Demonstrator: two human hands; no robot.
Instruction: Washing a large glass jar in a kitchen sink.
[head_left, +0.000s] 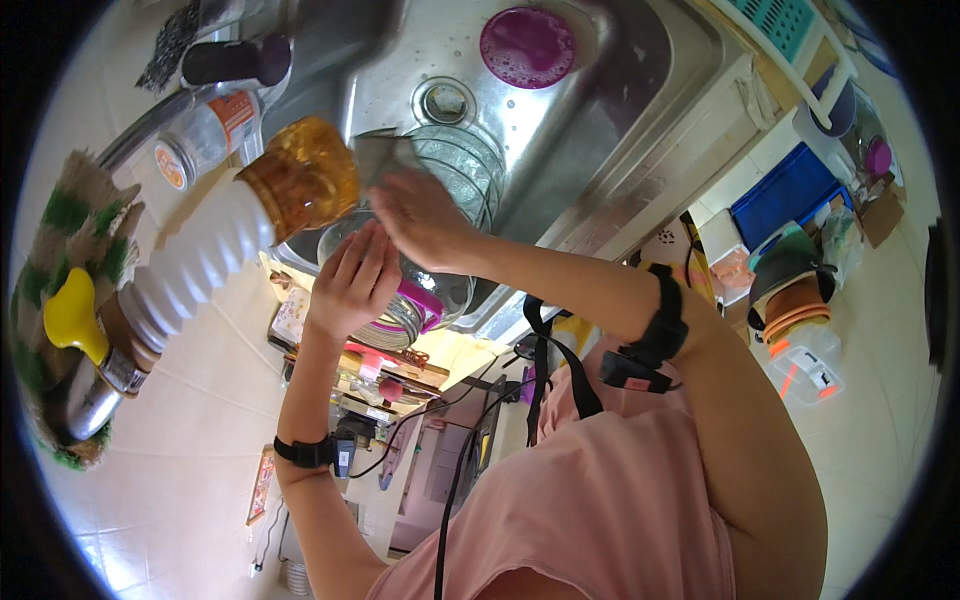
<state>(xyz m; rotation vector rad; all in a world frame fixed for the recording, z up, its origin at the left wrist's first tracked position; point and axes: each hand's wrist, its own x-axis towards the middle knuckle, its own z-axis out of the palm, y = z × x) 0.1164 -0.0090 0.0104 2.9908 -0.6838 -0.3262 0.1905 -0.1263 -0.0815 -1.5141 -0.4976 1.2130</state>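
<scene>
My right hand (420, 217) is blurred over the steel sink, fingers against a grey, thin-looking item (386, 156) that it seems to hold; its kind is unclear. Just below, my left hand (356, 277) has its fingers bent together, fingertips close to the right hand; whether they grip anything is hidden. Stacked clear glass dishes (469, 161) lie beside the drain (445, 102). Under the hands are a clear glass bowl (450, 296) and a container with a magenta rim (421, 300). A purple bowl of sudsy liquid (528, 46) stands at the sink's far side.
A white corrugated tap hose with an amber end (311, 180) reaches in close left of the hands. Beyond it are a yellow tap handle (75, 315) and a clear jar with an orange label (199, 146). A blue crate (787, 195) and stacked pots (795, 285) are at right.
</scene>
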